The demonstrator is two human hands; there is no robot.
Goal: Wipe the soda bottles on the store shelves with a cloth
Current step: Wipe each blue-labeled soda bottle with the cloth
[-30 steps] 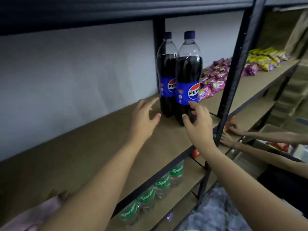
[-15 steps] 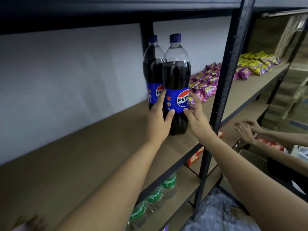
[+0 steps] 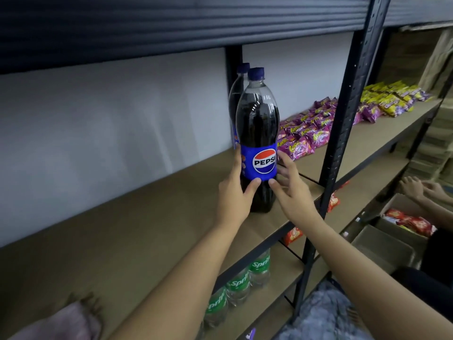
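Observation:
A tall Pepsi bottle (image 3: 257,123) with a blue cap and blue label stands upright on the brown shelf (image 3: 137,224). My left hand (image 3: 234,195) grips its lower left side, thumb across the front under the label. My right hand (image 3: 290,192) holds the right side, fingers behind the bottle and thumb at the front. A second Pepsi bottle (image 3: 236,87) stands right behind it, mostly hidden. A pinkish cloth (image 3: 66,323) lies on the shelf at the bottom left, away from both hands.
Purple snack packets (image 3: 311,128) lie just right of the bottles, yellow ones (image 3: 392,96) farther along. A black upright post (image 3: 343,119) stands close to my right arm. Sprite bottles (image 3: 240,285) sit on the shelf below. Another person's hands (image 3: 416,187) work over a box at right.
Both hands went from open and short of the bottles to closing around the front Pepsi bottle. The bottle now stands directly in front of the rear one.

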